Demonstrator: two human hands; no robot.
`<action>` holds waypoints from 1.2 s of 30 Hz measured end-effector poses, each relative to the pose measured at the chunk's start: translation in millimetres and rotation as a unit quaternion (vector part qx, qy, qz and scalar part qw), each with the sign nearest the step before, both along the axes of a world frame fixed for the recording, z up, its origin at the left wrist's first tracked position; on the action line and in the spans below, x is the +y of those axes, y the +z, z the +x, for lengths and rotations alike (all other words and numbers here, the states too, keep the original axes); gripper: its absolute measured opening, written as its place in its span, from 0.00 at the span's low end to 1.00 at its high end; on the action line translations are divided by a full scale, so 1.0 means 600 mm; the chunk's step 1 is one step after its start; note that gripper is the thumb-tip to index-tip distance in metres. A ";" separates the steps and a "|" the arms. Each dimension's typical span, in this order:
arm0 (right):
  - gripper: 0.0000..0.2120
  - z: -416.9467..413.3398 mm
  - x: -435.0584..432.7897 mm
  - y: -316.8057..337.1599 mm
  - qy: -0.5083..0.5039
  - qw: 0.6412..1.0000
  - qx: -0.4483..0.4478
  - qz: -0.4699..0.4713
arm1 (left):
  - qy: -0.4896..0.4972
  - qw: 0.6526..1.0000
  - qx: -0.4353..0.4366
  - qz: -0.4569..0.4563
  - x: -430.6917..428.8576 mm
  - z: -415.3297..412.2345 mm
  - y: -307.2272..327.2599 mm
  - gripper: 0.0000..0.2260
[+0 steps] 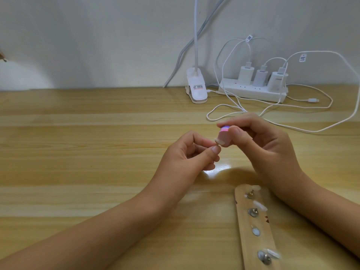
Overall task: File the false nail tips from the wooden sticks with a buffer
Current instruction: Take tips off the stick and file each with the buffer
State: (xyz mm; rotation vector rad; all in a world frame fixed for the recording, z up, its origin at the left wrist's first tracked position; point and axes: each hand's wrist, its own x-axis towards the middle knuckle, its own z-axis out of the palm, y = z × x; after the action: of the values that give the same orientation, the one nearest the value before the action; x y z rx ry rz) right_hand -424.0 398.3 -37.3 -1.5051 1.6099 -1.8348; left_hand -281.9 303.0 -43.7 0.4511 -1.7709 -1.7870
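Nail tip (218, 141): small, pale, held up over the table (97, 152) just right of frame centre, its face touching the lower edge of the pink buffer (224, 135). Your left hand (187, 154) pinches it from 7 o'clock between thumb and forefinger; whether the grip is on the tip or on a mount under it cannot be told. Your right hand (266, 151), at 3 o'clock of the tip, pinches the buffer between thumb and fingers. Judged: filing of this one tip is under way. The wooden stick (243, 227) lies at 5 o'clock of the hands, carrying a row of metal studs and a few blurred pale tips; filed or unfiled cannot be read, so count them as outstanding. Toward 12 o'clock: lamp clip (196, 90), power strip (253, 92) with chargers, white cables.
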 end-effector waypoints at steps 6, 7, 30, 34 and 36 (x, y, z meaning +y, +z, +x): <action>0.08 0.000 -0.001 0.002 -0.004 1.000 0.009 0.009 | -0.002 1.000 -0.003 -0.001 0.000 0.001 0.001 0.07; 0.08 0.001 -0.001 0.002 -0.002 1.000 0.012 0.007 | -0.002 1.000 -0.002 0.000 0.000 0.001 0.002 0.08; 0.07 0.002 -0.001 0.002 -0.011 0.999 0.029 0.013 | 0.009 1.000 0.008 0.005 0.001 -0.001 0.001 0.09; 0.07 0.002 -0.001 0.001 -0.001 1.000 0.023 0.015 | 0.010 1.000 0.009 0.007 -0.001 0.000 0.000 0.09; 0.06 0.002 -0.001 0.000 -0.010 0.999 0.037 0.006 | 0.008 1.000 0.010 0.007 0.000 0.000 0.001 0.09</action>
State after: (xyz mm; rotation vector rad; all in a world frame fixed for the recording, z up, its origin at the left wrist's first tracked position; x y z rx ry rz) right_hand -423.0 397.8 -37.0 -1.5743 1.6714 -1.7973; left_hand -282.0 302.9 -43.3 0.4519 -1.7367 -1.7882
